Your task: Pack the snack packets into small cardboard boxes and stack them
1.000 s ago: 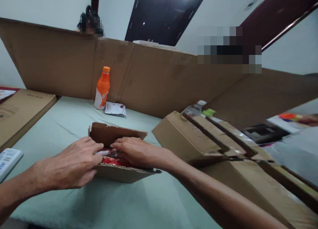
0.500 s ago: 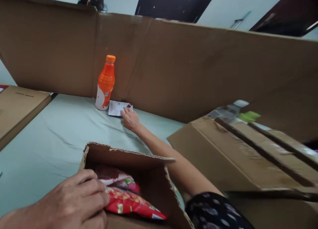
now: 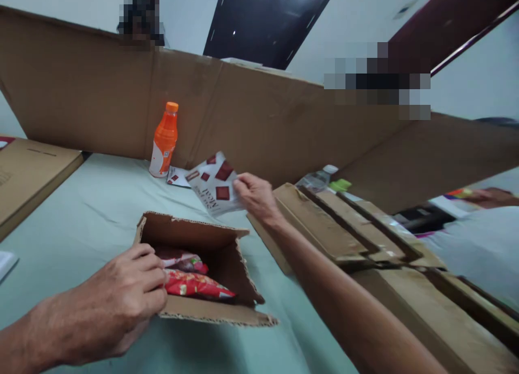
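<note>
A small open cardboard box [image 3: 227, 255] lies on the pale green table cover [image 3: 81, 212] with red snack packets [image 3: 194, 284] inside. My left hand [image 3: 121, 301] grips the box's near left edge, its fingers curled over the packets. My right hand [image 3: 253, 195] is raised above the table behind the box and pinches a white sachet with dark red squares [image 3: 214, 186]. A second white sachet [image 3: 175, 176] lies flat beside an orange drink bottle [image 3: 164, 140].
A tall cardboard wall [image 3: 263, 125] runs across the back of the table. Flattened cardboard boxes [image 3: 336, 228] are stacked to the right, with a clear water bottle [image 3: 318, 177] behind them. Another flat carton [image 3: 28, 171] lies at the left. Someone's head shows beyond the wall.
My right hand left the box, reached to the sachets by the orange bottle, and now holds one lifted off the table. My left hand stayed on the box.
</note>
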Action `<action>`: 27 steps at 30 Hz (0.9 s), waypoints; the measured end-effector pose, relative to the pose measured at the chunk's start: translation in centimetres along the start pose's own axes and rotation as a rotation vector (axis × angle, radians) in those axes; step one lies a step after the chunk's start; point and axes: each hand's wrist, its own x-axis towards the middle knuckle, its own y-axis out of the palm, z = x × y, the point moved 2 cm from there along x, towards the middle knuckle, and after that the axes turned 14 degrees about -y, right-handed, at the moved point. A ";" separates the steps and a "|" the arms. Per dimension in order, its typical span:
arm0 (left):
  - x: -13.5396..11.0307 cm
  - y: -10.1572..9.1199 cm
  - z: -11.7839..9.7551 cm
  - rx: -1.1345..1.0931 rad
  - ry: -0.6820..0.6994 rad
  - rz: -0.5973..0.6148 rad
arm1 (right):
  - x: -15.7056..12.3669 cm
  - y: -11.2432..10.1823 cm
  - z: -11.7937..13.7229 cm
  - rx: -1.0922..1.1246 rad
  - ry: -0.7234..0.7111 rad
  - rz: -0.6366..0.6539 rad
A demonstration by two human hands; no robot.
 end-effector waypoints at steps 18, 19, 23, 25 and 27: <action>-4.8 -1.2 -1.9 0.115 -0.102 -0.127 | -10.0 -6.6 13.7 0.081 -0.816 0.054; -5.0 -1.2 -1.8 0.102 -0.107 -0.120 | -9.7 -5.7 13.6 0.024 -0.761 0.226; -5.3 -1.0 -1.4 0.053 -0.119 -0.111 | -8.3 -3.5 14.7 -0.059 -0.649 0.769; -5.3 -0.8 -1.3 0.039 -0.118 -0.125 | -7.6 -3.3 15.9 -0.076 -0.643 0.915; -5.3 -0.6 -1.2 0.037 -0.111 -0.160 | -7.1 -3.5 17.0 -0.102 -0.649 0.980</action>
